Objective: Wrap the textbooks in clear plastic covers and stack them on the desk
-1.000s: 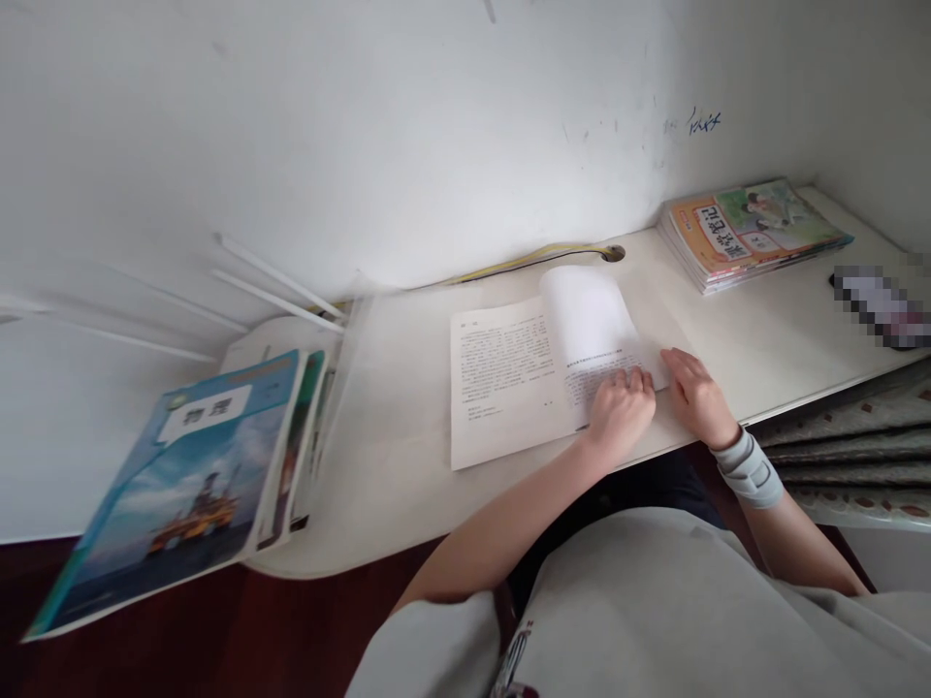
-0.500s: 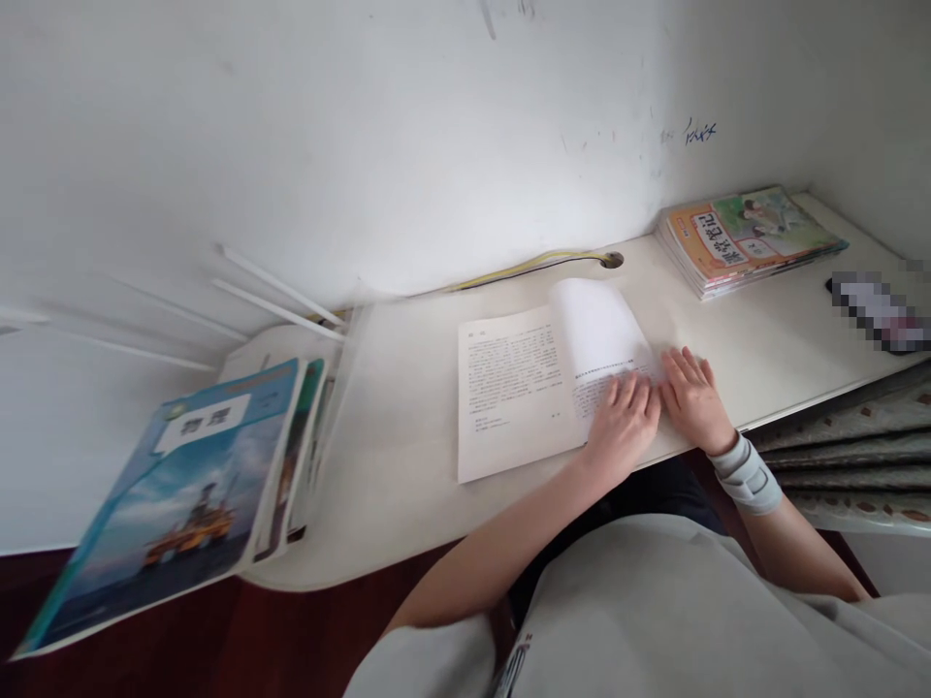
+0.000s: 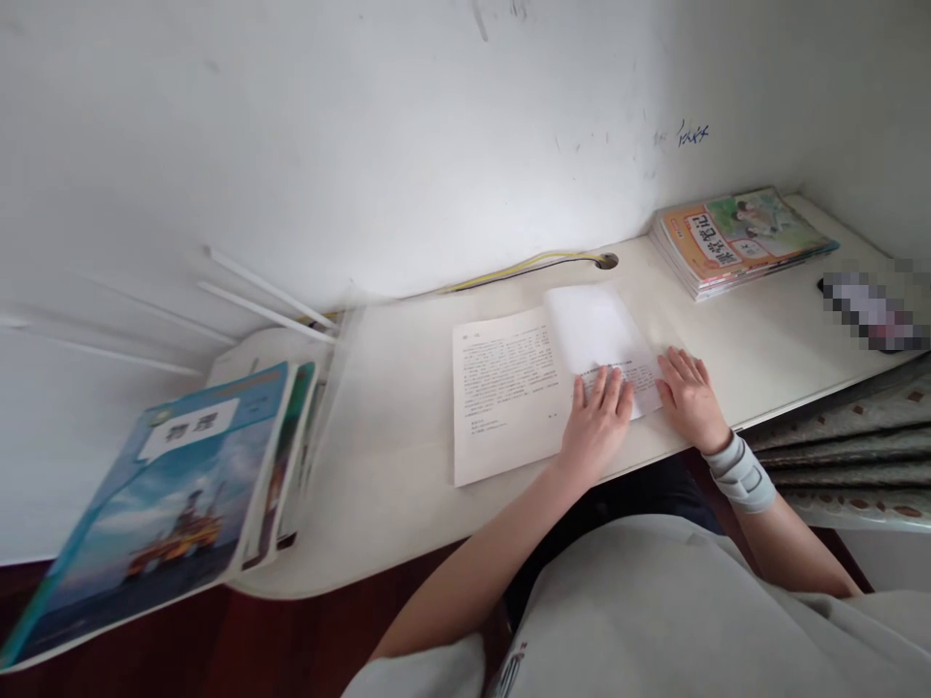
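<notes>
An open book (image 3: 501,427) with printed pages lies on the white desk (image 3: 378,436) in front of me. Its right-hand leaf (image 3: 593,325) curves up at the top and looks partly see-through. My left hand (image 3: 600,412) rests palm down on the lower part of that page, fingers stretched out, hiding some of the print. At the book's right edge, my right hand (image 3: 690,393) lies flat with fingers extended, its fingertips beside or touching the page border. A grey wrist wrap (image 3: 742,472) is around my right wrist.
A stack of workbooks (image 3: 746,242) stands at the back right, near a blurred-out phone-like object (image 3: 865,310). Blue-covered textbooks (image 3: 175,494) lean at the left end, by white rods (image 3: 266,310). A yellow cable (image 3: 524,264) runs along the wall to a desk hole (image 3: 607,261).
My left hand has slid leftward across the right-hand page, away from my right hand. The raised leaf has shifted left and curls differently. My right hand stays nearly in place.
</notes>
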Motion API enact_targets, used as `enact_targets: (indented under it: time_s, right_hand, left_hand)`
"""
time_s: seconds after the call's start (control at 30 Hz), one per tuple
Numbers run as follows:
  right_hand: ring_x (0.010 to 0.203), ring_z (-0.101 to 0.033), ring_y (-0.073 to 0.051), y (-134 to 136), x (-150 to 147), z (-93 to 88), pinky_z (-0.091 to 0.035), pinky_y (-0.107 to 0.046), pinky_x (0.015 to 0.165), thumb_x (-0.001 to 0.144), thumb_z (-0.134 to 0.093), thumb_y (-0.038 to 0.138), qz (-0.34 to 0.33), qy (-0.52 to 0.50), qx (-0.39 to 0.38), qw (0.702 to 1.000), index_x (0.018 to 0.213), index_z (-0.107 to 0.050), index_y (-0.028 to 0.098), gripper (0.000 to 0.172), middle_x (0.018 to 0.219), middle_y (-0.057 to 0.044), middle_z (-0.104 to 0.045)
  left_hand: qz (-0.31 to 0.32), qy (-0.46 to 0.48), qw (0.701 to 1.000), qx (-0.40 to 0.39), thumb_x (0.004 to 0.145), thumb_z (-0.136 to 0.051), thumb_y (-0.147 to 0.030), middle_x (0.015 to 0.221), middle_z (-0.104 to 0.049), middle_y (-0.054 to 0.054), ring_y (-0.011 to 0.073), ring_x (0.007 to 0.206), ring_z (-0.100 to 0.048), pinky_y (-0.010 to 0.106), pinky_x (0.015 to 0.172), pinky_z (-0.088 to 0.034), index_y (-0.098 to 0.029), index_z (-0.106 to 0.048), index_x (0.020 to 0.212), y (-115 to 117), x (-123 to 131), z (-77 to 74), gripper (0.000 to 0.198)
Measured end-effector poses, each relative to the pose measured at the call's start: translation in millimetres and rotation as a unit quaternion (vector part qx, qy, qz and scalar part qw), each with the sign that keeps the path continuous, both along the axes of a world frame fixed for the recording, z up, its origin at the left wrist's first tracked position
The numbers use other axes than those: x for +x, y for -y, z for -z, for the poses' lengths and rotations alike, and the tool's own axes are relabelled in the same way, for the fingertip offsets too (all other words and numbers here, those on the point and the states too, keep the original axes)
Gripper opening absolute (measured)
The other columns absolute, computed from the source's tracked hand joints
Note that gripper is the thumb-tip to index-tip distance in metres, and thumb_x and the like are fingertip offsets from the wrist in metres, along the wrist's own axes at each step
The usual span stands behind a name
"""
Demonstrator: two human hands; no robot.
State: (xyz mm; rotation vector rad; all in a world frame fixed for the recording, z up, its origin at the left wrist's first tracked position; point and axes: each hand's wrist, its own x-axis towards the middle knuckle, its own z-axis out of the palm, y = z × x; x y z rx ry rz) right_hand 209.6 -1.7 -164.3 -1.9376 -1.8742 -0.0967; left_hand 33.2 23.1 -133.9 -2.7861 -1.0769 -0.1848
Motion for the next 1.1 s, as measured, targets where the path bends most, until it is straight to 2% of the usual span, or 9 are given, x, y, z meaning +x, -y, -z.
enact_targets:
  time_s: [0.2, 0.6, 0.73, 0.83, 0.93, 1.1]
  right_hand:
    - [0.125, -0.044, -0.031, 0.7, -0.6, 1.9, -0.033, -0.049, 0.102, 0.092, -0.034, 0.025, 0.001, 0.047, 0.002, 0.999, 0.118, -0.057, 0.010, 0.038, 0.130, -0.017, -0.053]
    - [0.126, -0.042, -0.032, 0.6, -0.5, 2.0, -0.032, -0.050, 0.102, 0.093, -0.033, 0.027, -0.009, 0.049, -0.003, 0.999, 0.120, -0.055, 0.008, 0.040, 0.130, -0.019, -0.053]
    - [0.127, -0.041, -0.031, 2.1, 4.7, 3.3, -0.032, -0.049, 0.102, 0.093, -0.033, 0.030, -0.005, 0.051, -0.014, 0.999, 0.124, -0.052, 0.007, 0.043, 0.133, -0.020, -0.050]
    - [0.129, -0.038, -0.033, 4.4, 13.5, 4.7, -0.032, -0.051, 0.102, 0.092, -0.037, 0.038, 0.020, 0.063, -0.017, 0.998, 0.130, -0.047, 0.008, 0.050, 0.137, -0.023, -0.044]
    - [0.130, -0.037, -0.034, 6.4, 20.5, 5.5, -0.032, -0.053, 0.102, 0.091, -0.038, 0.045, 0.022, 0.083, -0.017, 0.996, 0.131, -0.045, 0.008, 0.055, 0.137, -0.024, -0.044]
    - [0.129, -0.038, -0.035, 7.0, 20.9, 5.0, -0.032, -0.050, 0.103, 0.090, -0.038, 0.049, 0.014, 0.107, -0.023, 0.994, 0.129, -0.048, 0.006, 0.059, 0.136, -0.027, -0.044]
  left_hand:
    - [-0.023, -0.005, 1.000, -0.006, 0.091, -0.033, -0.010, 0.139, -0.045, 0.017, 0.0333, 0.133, -0.033, 0.062, 0.104, -0.028, -0.012, -0.051, 0.128, 0.9, -2.1, -2.4, 0.042]
    - [0.014, -0.001, 1.000, -0.023, 0.093, -0.027, -0.012, 0.140, -0.043, 0.015, 0.0270, 0.135, -0.031, 0.063, 0.106, -0.022, -0.014, -0.047, 0.130, -1.2, 3.3, 3.0, 0.042]
    - [-0.001, 0.012, 0.999, -0.033, 0.090, -0.036, -0.012, 0.145, -0.036, 0.016, 0.0313, 0.138, -0.022, 0.061, 0.107, -0.022, -0.013, -0.042, 0.135, -0.5, -4.2, 1.1, 0.045]
    - [-0.033, 0.036, 0.997, -0.054, 0.085, -0.047, -0.015, 0.148, -0.027, 0.020, 0.0367, 0.139, -0.013, 0.062, 0.105, -0.025, -0.011, -0.033, 0.140, 1.0, -12.8, 2.5, 0.057]
    - [-0.040, 0.056, 0.995, -0.069, 0.084, -0.043, -0.007, 0.149, -0.024, 0.021, 0.0352, 0.140, -0.008, 0.059, 0.105, -0.027, -0.012, -0.028, 0.142, 2.0, -15.8, 6.5, 0.060]
    - [-0.031, 0.016, 0.998, -0.054, 0.086, -0.032, -0.003, 0.147, -0.030, 0.021, 0.0336, 0.139, -0.017, 0.060, 0.104, -0.028, -0.010, -0.032, 0.140, 0.5, -10.2, 9.3, 0.054]
